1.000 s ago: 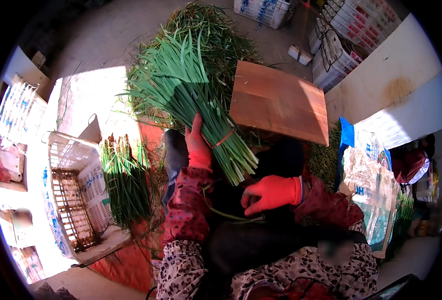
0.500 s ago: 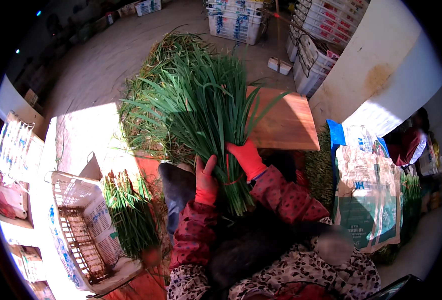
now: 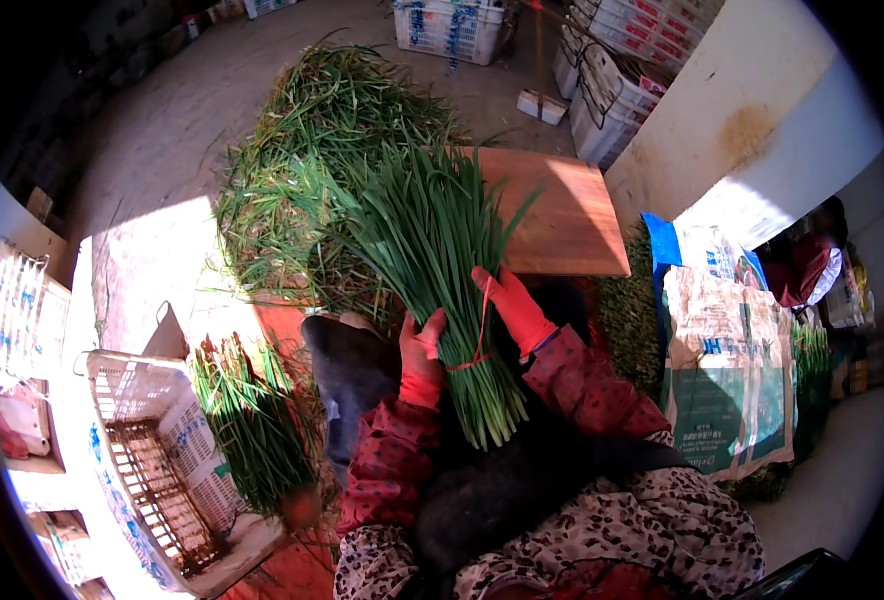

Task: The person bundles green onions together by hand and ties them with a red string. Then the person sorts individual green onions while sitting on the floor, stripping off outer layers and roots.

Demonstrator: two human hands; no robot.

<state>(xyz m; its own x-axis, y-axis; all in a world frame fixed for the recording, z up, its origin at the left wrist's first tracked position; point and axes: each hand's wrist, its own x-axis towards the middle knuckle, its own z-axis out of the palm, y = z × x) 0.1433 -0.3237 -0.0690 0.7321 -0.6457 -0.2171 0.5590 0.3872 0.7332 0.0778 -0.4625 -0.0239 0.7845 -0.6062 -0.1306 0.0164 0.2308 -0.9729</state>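
A thick bunch of green chives [image 3: 432,230] leans across my lap, leaf tips pointing up and away, pale cut ends toward me. My left hand [image 3: 422,352], in an orange-red glove with fingers showing bare, grips the bunch from its left side; most of its fingers are hidden behind the stalks. A thin red tie [image 3: 480,357] circles the lower stalks, with one strand running up to my right hand [image 3: 514,308]. That gloved hand pinches the strand at the bunch's right edge.
A loose heap of chive leaves [image 3: 297,190] lies beyond the bunch, beside a wooden board [image 3: 552,215]. At left stand a white plastic crate [image 3: 142,367] and tied chives [image 3: 252,430]. A printed sack [image 3: 727,370] lies right, near a wall [image 3: 762,130]. Someone sits at far right.
My right hand has shifted off the stalks, drawing the red strand up and taut. The bunch sits lower and more tilted, its cut ends nearer me. The view has shifted slightly.
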